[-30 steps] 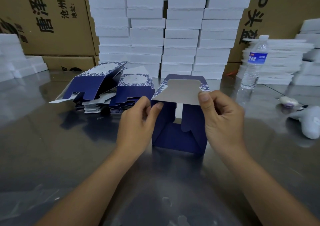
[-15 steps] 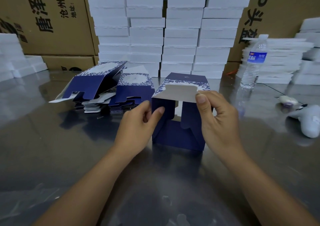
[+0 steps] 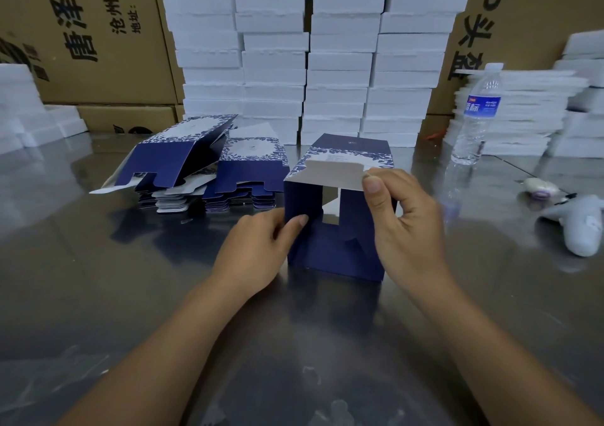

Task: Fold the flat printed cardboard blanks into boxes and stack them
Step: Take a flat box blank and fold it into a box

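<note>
My left hand (image 3: 258,249) grips the dark blue printed cardboard box (image 3: 340,259) at its left edge. The thumb lies across the near left panel and the other fingers curl round the side wall behind it. My right hand (image 3: 403,219) pinches the grey-white top flap (image 3: 330,175) at its right corner, thumb on the near face and forefinger bent behind it, with the remaining fingers curled beside the box's right wall. The box stands upright on the shiny grey metal table (image 3: 98,295), right in front of me, its open end facing me. Two blue side flaps are folded partly across the opening, and the gap between them shows pale card inside. The top flap tilts down over the opening and is not yet tucked in. To the left of the box and a little farther back lies the pile of flat blue-and-white printed cardboard blanks (image 3: 242,193), with one half-opened blank (image 3: 176,157) leaning on its left part. Behind them rise columns of white foam slabs (image 3: 340,66) against brown corrugated cartons (image 3: 91,33). On my right a clear plastic water bottle with a blue label (image 3: 475,115) stands on the table, and a white handheld tool (image 3: 578,226) lies well apart from the box.
</note>
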The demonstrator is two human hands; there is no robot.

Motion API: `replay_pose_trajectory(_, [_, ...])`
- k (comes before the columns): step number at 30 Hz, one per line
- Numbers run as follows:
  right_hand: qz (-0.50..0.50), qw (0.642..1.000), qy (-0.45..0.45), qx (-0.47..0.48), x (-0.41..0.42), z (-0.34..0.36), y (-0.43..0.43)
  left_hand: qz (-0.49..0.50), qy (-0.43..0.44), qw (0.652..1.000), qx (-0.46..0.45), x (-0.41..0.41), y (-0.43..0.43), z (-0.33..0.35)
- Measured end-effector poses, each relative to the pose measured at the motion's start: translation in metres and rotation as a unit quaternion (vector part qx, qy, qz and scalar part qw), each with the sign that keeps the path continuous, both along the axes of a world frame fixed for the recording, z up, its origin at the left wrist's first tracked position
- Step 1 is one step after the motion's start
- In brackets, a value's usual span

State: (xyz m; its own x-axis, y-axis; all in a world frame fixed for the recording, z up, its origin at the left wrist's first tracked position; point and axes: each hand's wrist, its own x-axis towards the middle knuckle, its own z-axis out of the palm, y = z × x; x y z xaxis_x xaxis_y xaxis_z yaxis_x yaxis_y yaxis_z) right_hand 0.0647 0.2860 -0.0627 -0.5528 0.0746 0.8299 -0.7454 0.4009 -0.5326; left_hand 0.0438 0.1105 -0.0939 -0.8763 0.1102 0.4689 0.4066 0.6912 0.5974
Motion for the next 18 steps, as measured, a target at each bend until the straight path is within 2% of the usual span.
replay_pose_trajectory(5, [0.001,1.0,0.003,0.008,0.0003,0.0003,0.0002,0.006,-0.039,0.997,-0.07,0.0005,-0.0006,-0.0032])
replay_pose_trajectory(10, [0.002,1.0,0.005,0.008,0.0,0.0001,-0.0004,0.014,-0.017,0.996,-0.088,0.0015,-0.0012,-0.0019])
replay_pose_trajectory(14, [0.004,1.0,0.004,0.004,0.0,0.0002,-0.0002,0.009,-0.035,0.995,-0.093,0.0027,-0.0009,-0.001])
replay_pose_trajectory(18, [0.005,1.0,-0.002,0.003,0.0001,0.0003,0.0005,-0.02,-0.065,0.987,-0.145,0.004,-0.0032,0.0004])
